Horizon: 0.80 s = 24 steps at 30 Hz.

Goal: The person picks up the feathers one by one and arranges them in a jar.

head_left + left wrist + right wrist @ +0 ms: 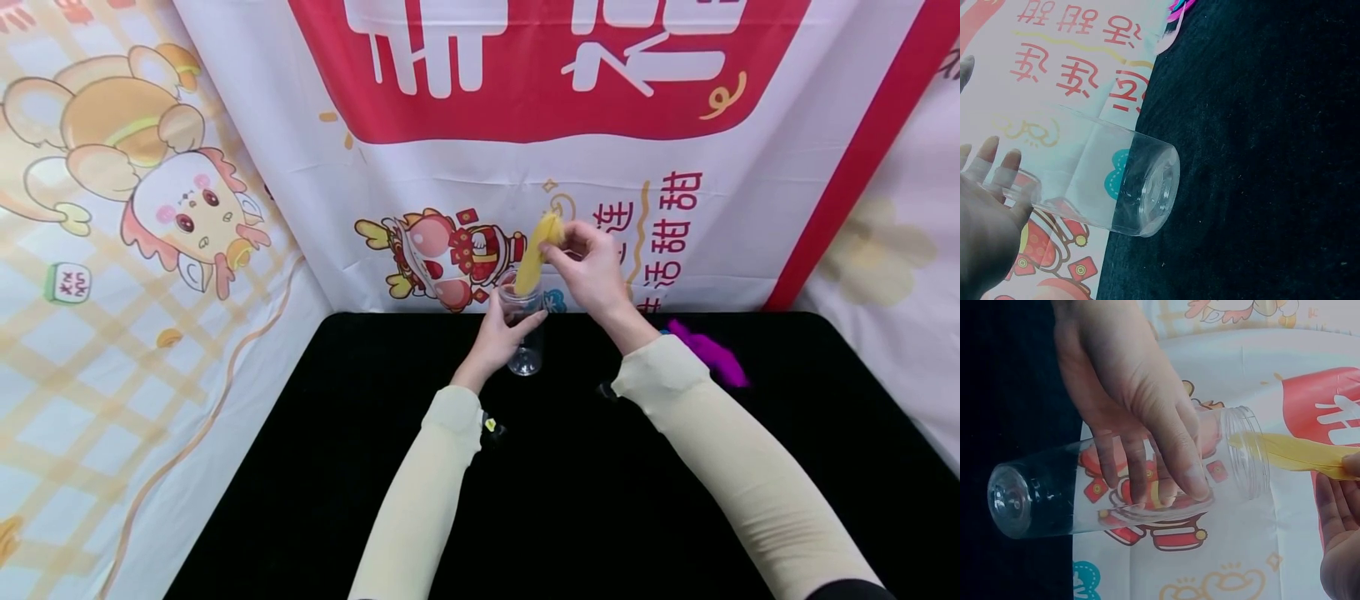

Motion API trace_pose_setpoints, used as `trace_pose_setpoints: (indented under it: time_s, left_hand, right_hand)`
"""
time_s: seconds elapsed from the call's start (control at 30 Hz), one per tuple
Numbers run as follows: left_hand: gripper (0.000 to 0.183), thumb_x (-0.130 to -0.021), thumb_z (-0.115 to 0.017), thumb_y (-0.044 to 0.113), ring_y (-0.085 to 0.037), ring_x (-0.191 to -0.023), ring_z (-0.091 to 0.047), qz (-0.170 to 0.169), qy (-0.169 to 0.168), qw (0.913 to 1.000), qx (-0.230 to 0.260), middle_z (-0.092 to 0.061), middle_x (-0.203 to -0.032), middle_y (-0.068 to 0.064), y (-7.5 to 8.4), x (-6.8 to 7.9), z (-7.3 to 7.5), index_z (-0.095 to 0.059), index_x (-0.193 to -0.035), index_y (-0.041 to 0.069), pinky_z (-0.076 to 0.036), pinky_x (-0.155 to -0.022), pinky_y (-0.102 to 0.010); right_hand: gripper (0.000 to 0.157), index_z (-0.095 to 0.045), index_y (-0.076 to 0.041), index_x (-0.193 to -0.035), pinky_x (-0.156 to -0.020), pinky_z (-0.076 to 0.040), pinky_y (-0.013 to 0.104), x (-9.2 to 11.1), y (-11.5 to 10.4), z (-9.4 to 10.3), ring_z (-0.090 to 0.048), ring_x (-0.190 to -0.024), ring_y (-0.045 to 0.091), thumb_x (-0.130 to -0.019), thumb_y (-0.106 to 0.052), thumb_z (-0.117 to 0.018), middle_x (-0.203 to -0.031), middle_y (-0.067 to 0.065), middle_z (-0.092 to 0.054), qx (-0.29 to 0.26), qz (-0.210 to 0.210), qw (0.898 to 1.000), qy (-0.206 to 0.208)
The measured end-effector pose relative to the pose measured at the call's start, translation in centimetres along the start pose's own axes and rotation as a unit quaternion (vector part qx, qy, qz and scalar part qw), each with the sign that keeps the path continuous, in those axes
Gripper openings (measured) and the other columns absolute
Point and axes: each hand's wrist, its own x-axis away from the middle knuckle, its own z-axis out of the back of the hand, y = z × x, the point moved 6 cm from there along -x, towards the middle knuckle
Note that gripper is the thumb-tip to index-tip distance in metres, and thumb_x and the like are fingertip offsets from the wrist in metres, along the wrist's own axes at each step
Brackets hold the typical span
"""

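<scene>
My left hand [497, 340] grips a clear plastic jar [1054, 487] near its neck, thumb on one side and fingers round the other. The jar has a ridged, open mouth and is held above the black table. With thumb and fingertips my right hand [596, 271] pinches a yellow feather [531, 262] by its upper end. The feather's narrow tip reaches just inside the jar's mouth, as the right wrist view shows. In the left wrist view the left hand [991, 219] lies along the jar's side; the feather is out of that view.
Bright magenta feather-like pieces [708, 354] with a bit of blue lie on the black table [570, 500] at the right, beyond the right forearm. A printed white and red cloth [465, 183] hangs behind the table's far edge; another patterned cloth [112, 333] hangs at the left.
</scene>
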Motion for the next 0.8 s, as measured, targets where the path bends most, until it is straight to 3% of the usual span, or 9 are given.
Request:
trace_pose_setpoints:
  time_s: [0.13,0.63,0.8]
  left_hand:
    - [0.066,-0.096,-0.074,0.036,-0.027,-0.134,-0.053,0.003,0.002,1.0000,-0.006,-0.054,-0.140,-0.004,0.1,0.0,0.0,-0.032,-0.144,0.019,-0.040,-0.114,-0.044]
    - [0.064,-0.095,-0.075,0.032,-0.020,-0.131,-0.055,-0.012,0.010,0.9999,-0.004,-0.059,-0.136,-0.002,0.0,0.1,-0.2,-0.033,-0.142,0.018,-0.042,-0.113,-0.043]
    - [0.065,-0.095,-0.076,0.029,-0.021,-0.131,-0.055,-0.014,0.014,0.9998,0.004,-0.059,-0.136,-0.004,0.2,0.2,-0.3,-0.032,-0.143,0.017,-0.042,-0.112,-0.042]
  right_hand:
    - [0.015,-0.066,0.012,-0.105,-0.084,-0.058,0.025,0.8,-1.5,-0.1,-0.069,-0.093,0.018,-0.095,0.001,-0.069,-0.104,0.024,-0.070,0.006,0.000,1.000,-0.006]
    - [0.015,-0.067,0.013,-0.104,-0.086,-0.059,0.032,2.0,-0.9,-0.8,-0.070,-0.097,0.026,-0.092,0.005,-0.071,-0.106,0.025,-0.069,0.024,-0.001,1.000,-0.019]
    - [0.014,-0.067,0.014,-0.103,-0.084,-0.059,0.028,2.0,-0.7,-0.8,-0.069,-0.094,0.028,-0.093,0.005,-0.070,-0.101,0.026,-0.069,0.019,0.002,1.000,-0.022]
